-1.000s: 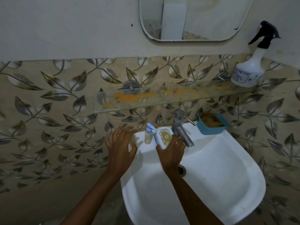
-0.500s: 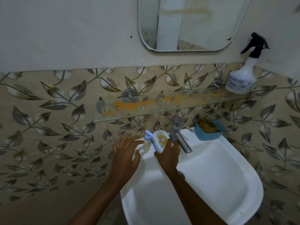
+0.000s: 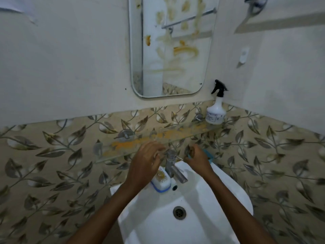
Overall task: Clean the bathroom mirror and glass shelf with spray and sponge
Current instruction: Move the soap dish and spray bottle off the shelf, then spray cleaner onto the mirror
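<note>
The mirror (image 3: 168, 50) hangs on the wall, streaked with yellow-brown smears. Below it runs the glass shelf (image 3: 133, 144), stained orange along its length. A white spray bottle (image 3: 216, 111) with a black trigger stands on the shelf's right end. My right hand (image 3: 197, 158) is at the blue tub (image 3: 210, 154) behind the tap, fingers pinched on the brown sponge (image 3: 190, 151) in it. My left hand (image 3: 145, 162) hovers left of the tap with curled fingers, its back to the camera. What lies under it is hidden.
A white-and-blue bottle (image 3: 161, 181) lies on the rim of the white sink (image 3: 228, 196), just left of the metal tap (image 3: 174, 167). The drain (image 3: 179, 212) is in the basin. Leaf-patterned tiles cover the wall, and a towel rail (image 3: 255, 0) is at the top right.
The view has tilted up, showing the whole mirror. My right hand let go of the white-and-blue bottle and moved right to the blue tub. My left hand shifted right, toward the tap.
</note>
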`<state>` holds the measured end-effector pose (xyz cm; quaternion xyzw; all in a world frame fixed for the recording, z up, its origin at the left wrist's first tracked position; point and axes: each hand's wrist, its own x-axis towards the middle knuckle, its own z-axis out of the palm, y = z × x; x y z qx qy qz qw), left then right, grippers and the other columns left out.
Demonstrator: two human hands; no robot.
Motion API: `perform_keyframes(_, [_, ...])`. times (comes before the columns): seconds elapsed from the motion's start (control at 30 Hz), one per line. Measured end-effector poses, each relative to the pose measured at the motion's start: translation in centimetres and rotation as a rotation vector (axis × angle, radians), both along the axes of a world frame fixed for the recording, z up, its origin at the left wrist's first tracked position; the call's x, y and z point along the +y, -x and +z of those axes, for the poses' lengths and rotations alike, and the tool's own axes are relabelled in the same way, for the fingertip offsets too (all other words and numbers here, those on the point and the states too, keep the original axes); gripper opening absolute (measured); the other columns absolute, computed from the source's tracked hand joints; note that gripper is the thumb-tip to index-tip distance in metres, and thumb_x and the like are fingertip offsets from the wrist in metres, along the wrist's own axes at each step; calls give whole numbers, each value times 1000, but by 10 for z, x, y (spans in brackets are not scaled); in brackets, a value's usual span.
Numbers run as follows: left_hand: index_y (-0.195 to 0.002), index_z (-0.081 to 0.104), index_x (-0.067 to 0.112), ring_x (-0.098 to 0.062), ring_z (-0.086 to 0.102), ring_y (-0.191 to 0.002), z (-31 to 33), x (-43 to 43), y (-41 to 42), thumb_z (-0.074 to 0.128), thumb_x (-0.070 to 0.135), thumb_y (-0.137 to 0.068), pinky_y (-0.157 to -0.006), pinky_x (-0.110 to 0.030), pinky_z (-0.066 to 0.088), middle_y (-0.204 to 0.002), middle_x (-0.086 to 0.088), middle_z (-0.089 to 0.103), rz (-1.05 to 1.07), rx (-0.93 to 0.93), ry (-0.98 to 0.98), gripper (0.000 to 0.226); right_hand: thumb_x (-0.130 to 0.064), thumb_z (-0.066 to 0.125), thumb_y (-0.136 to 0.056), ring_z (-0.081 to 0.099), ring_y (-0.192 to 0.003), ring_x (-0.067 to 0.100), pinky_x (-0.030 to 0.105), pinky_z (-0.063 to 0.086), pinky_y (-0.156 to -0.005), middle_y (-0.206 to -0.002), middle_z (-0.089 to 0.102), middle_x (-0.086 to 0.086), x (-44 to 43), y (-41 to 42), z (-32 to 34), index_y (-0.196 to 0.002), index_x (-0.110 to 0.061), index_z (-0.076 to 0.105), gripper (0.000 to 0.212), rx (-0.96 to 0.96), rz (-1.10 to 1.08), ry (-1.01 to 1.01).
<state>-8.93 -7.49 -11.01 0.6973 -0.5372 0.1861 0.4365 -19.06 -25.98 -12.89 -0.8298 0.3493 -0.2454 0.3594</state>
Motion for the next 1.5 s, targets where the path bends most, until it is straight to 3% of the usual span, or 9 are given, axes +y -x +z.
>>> perform_keyframes(0.23, [-102,64,12,-19,54,-105,76,-32,-25,47,11,-79,-95,-29,40,-104,-5,66,-61,-146,84,29,-6,60,-83,49,-93,20,17,40,-65,-109,53,12,-43,22,86,-120,-2,48,39,-211,-88,73])
perform_keyframes(0.53, [-101,65,15,-18,54,-107,131,-85,-59,47,18,-80,-92,-35,45,-101,-1,67,18,-223,196,28,-13,67,-81,47,-123,31,41,42,-98,-139,44,13,-191,-6,148,-138,-7,36,65,-642,-189,-335])
perform_keyframes(0.67, [-100,65,15,-10,48,-105,142,-109,-72,54,8,-75,-90,-30,43,-101,0,66,33,-203,209,28,-8,69,-78,56,-97,27,35,47,-83,-123,57,24,-231,-30,149,-121,3,53,47,-614,-139,-297])
perform_keyframes(0.9, [-100,65,20,-12,51,-107,142,-120,-91,55,13,-77,-92,-32,43,-102,6,65,46,-211,141,26,-1,71,-75,62,-60,19,27,56,-61,-81,65,12,-265,-64,144,-113,5,62,40,-677,-50,-377])
perform_keyframes(1.0, [-98,66,22,-7,48,-109,141,-113,-96,48,22,-78,-93,-25,39,-106,8,65,46,-241,103,26,1,66,-79,62,-76,13,14,54,-64,-97,65,1,-270,-79,146,-120,-7,59,42,-748,8,-349])
perform_keyframes(1.1, [-97,66,22,-3,46,-112,142,-103,-96,45,26,-81,-94,-15,35,-109,9,63,60,-292,87,28,-4,65,-83,59,-95,19,23,49,-83,-116,61,6,-269,-89,147,-124,-7,57,42,-791,-12,-313])
perform_keyframes(1.17, [-98,66,21,-4,46,-113,146,-96,-97,45,25,-82,-95,-10,32,-111,9,62,68,-340,83,26,-5,62,-85,60,-88,16,13,51,-71,-115,61,7,-264,-91,149,-124,-6,57,39,-799,-28,-288])
perform_keyframes(1.3, [-100,65,18,-12,51,-112,161,-75,-103,47,23,-81,-94,-27,40,-111,3,64,125,-441,98,27,-14,62,-86,53,-41,7,16,44,-38,-87,67,15,-250,-74,163,-105,0,64,24,-842,-69,-277])
perform_keyframes(1.5, [-114,57,13,-27,51,-115,219,-28,-138,48,20,-78,-92,-41,37,-123,-8,59,463,-632,129,38,-16,57,-88,42,-39,14,20,41,-42,-92,70,14,-187,-40,206,-92,-6,66,14,-764,152,-168])
